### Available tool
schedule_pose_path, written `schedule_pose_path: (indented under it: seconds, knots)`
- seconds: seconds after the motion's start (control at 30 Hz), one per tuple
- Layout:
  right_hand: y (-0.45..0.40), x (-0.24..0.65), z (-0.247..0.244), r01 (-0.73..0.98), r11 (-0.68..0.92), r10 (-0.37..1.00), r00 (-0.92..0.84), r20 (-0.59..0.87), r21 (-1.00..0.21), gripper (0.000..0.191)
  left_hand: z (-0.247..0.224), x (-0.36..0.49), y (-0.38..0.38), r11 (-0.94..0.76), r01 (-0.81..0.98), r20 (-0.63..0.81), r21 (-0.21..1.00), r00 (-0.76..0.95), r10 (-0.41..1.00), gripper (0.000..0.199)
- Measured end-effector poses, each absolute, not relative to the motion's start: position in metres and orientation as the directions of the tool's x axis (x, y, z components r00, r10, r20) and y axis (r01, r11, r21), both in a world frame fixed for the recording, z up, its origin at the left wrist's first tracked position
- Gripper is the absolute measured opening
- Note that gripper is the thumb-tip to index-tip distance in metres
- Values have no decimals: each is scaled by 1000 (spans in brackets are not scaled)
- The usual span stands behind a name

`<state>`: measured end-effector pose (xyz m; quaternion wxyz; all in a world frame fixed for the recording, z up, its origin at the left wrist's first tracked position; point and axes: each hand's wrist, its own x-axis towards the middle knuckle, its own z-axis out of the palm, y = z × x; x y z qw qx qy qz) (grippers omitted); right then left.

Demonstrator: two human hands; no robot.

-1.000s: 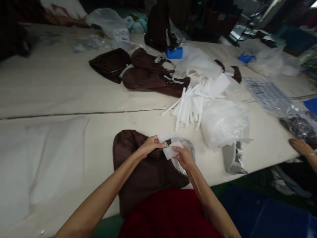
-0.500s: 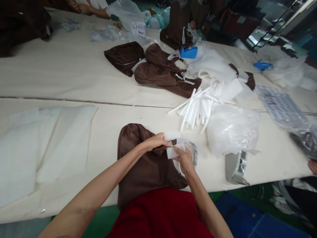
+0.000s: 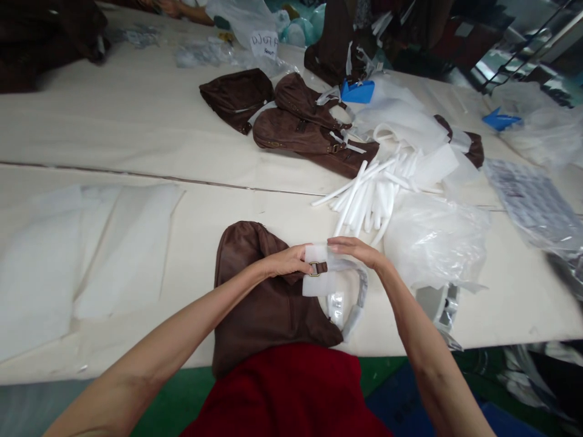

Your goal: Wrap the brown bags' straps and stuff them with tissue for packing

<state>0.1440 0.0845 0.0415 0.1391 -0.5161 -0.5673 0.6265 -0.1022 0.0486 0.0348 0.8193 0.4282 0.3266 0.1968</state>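
A brown suede bag [image 3: 268, 309] lies on the cream table [image 3: 218, 206] right in front of me, its top folded over. My left hand [image 3: 286, 261] pinches a brown strap tab [image 3: 321, 267] at the fold, close to a metal buckle [image 3: 314, 269]. A white foam sheet [image 3: 319, 282] is tucked around the buckle and strap. My right hand [image 3: 357, 250] lies with flat, extended fingers just above the foam's upper edge, gripping nothing. Below it, a pale wrapped strap [image 3: 357, 297] curves down from the foam beside the bag.
Several more brown bags [image 3: 291, 112] lie farther along the table, beside a heap of white foam tubes [image 3: 367, 194]. A plastic bag [image 3: 432, 240] sits to my right, and white sheets [image 3: 122, 249] lie to my left. A co-worker's hand [image 3: 170, 6] shows at the far edge.
My right hand has let go of the foam and moved up and right, with its fingers spread flat. The buckle now shows more fully. The view has shifted slightly.
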Motion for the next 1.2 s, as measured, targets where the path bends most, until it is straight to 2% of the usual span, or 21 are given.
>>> schedule_pose_path:
  seconds: [0.1, 0.17, 0.3, 0.43, 0.53, 0.63, 0.73, 0.8, 0.87, 0.93, 1.03, 1.1, 1.2]
  knots:
    - [86, 143, 40, 325, -500, 494, -654, -573, -803, 42, 36, -102, 49, 554, -44, -372, 831, 696, 614, 43]
    - [79, 142, 39, 297, -550, 454, -678, -578, -781, 42, 36, -101, 50, 566, -26, -381, 824, 715, 587, 41]
    - [64, 144, 42, 273, -550, 541, -604, -586, -789, 45, 34, -99, 57, 578, 67, -416, 813, 762, 496, 34]
    - [57, 145, 44, 214, -532, 657, -505, -559, -819, 42, 35, -96, 69, 564, 180, -493, 806, 731, 471, 21]
    - [56, 146, 40, 175, -527, 694, -476, -540, -831, 43, 33, -92, 75, 551, 212, -509, 807, 724, 466, 24]
    - [52, 150, 36, 212, -494, 718, -447, -533, -843, 47, 25, -89, 76, 550, 218, -515, 806, 717, 469, 26]
    - [41, 161, 34, 326, -334, 800, -398, -449, -885, 71, 19, -87, 76, 575, 192, -508, 795, 728, 459, 24]
    - [29, 169, 32, 428, -94, 855, -428, -293, -899, 93, 19, -86, 76, 594, 166, -494, 787, 746, 446, 24]
    - [15, 173, 29, 503, 200, 850, -516, -107, -841, 104, 21, -86, 77, 601, 152, -490, 785, 745, 452, 23]
    - [2, 172, 23, 532, 441, 802, -596, 51, -723, 92, 24, -86, 79, 604, 150, -499, 783, 730, 467, 23]
    - [-9, 161, 18, 529, 628, 735, -645, 211, -570, 44, 25, -85, 79, 602, 141, -503, 786, 712, 489, 23]
    - [-10, 153, 18, 510, 669, 713, -644, 275, -541, 20, 24, -84, 77, 577, 134, -485, 805, 709, 512, 23]
    - [-5, 142, 22, 503, 612, 766, -570, 298, -611, 13, 23, -84, 71, 485, 165, -444, 859, 712, 544, 20]
